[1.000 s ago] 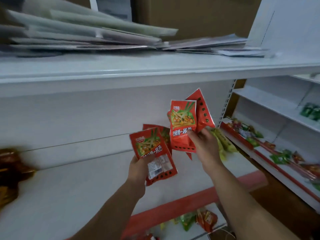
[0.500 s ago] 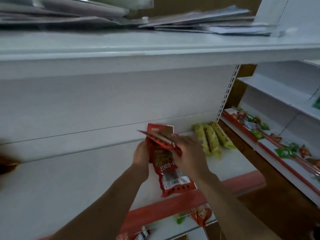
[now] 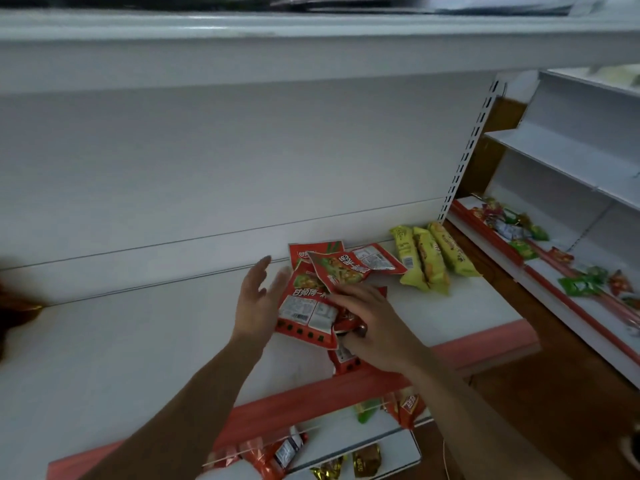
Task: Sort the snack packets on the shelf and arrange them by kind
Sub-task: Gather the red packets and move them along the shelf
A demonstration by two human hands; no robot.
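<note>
Several red snack packets [image 3: 311, 306] lie in a loose pile on the white shelf [image 3: 138, 341], one of them [image 3: 356, 265] tilted across the top. My left hand [image 3: 258, 299] stands just left of the pile with straight fingers, its palm turned to the packets. My right hand [image 3: 372, 320] lies flat on the pile's right side, fingers spread over the red packets. Three yellow-green packets [image 3: 429, 258] lie side by side to the right of the pile, near the shelf's upright.
An upper shelf [image 3: 311, 39] overhangs the work area. A red price rail [image 3: 311, 396] edges the shelf front. Lower shelves hold mixed packets [image 3: 405, 407]. A neighbouring shelf unit on the right carries green and red packets [image 3: 581, 282]. A dark brown packet [image 3: 17, 310] sits far left.
Both hands have come down from holding the red packets in the air. The packets now lie on the shelf; the left hand has let go and the right presses on them.
</note>
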